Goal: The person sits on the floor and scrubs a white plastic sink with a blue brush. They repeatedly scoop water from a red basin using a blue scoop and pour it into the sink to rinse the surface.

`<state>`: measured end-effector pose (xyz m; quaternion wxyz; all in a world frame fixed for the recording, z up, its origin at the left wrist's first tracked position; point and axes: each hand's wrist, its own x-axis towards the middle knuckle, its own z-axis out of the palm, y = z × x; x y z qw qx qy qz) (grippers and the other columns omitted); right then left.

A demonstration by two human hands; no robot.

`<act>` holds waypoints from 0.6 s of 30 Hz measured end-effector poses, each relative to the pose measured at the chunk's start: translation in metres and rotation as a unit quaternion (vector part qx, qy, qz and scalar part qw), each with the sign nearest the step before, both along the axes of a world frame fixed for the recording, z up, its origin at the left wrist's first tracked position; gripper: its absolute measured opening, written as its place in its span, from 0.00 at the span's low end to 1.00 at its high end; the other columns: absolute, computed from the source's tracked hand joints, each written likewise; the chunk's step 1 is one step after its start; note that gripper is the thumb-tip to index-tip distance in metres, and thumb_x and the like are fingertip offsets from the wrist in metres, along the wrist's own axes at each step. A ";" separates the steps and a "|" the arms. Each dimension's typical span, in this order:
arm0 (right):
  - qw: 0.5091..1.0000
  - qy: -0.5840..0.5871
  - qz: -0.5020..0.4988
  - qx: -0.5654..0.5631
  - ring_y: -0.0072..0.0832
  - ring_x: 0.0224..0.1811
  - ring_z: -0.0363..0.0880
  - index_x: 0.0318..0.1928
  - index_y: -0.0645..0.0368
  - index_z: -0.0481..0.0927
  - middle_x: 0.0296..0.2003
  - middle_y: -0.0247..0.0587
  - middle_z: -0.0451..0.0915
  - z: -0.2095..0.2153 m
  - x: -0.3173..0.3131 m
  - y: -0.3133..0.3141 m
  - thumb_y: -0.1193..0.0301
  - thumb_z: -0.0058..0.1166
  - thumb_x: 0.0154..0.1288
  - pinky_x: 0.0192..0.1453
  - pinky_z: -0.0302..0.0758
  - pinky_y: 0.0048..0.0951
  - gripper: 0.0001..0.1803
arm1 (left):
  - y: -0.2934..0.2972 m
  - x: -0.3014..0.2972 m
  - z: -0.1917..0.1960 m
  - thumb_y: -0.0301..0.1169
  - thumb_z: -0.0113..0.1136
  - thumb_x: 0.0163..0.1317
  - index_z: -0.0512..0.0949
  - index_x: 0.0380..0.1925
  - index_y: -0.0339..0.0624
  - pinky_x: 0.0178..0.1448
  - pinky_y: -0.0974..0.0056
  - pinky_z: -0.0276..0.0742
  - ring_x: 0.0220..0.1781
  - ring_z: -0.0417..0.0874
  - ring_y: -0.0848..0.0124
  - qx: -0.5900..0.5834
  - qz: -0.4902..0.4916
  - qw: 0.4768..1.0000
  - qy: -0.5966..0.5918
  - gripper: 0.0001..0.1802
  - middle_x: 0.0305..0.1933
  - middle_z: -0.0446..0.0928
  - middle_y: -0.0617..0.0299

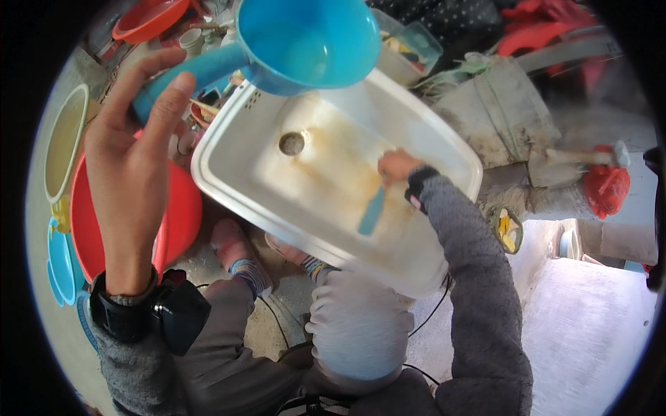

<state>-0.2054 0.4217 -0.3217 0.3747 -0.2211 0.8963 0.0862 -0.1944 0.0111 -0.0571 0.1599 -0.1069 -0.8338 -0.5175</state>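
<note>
My left hand (pixel 139 159) is raised at the left, fingers and thumb around the handle of a blue plastic water dipper (pixel 305 48). The dipper is above the far rim of a white basin sink (pixel 215 177), and a little water seems to show in its bowl. Over the inside of the sink, my right hand (pixel 400 167) is closed on a blue brush (pixel 372 212); its bristles are too blurred to make out. Brownish stains mark the sink floor around the round drain hole (pixel 292 143).
Red tubs (pixel 182 215), a pale oval basin (pixel 66 145) and blue basins (pixel 62 267) crowd the left. A white rounded thing (pixel 361 326) stands between my legs. Grey blocks (pixel 496 104) and a red bag (pixel 607 187) are at the right. A dark cable (pixel 430 313) runs along the floor.
</note>
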 end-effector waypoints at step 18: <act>0.553 -0.132 -0.777 -0.270 0.20 0.10 0.55 0.24 0.56 0.66 0.14 0.31 0.62 0.076 0.168 0.005 0.55 0.43 0.71 0.12 0.50 0.24 0.22 | -0.017 0.003 0.008 0.41 0.59 0.67 0.78 0.53 0.42 0.41 0.72 0.71 0.34 0.72 0.77 -0.027 -0.028 0.999 -0.009 0.20 0.41 0.75 0.60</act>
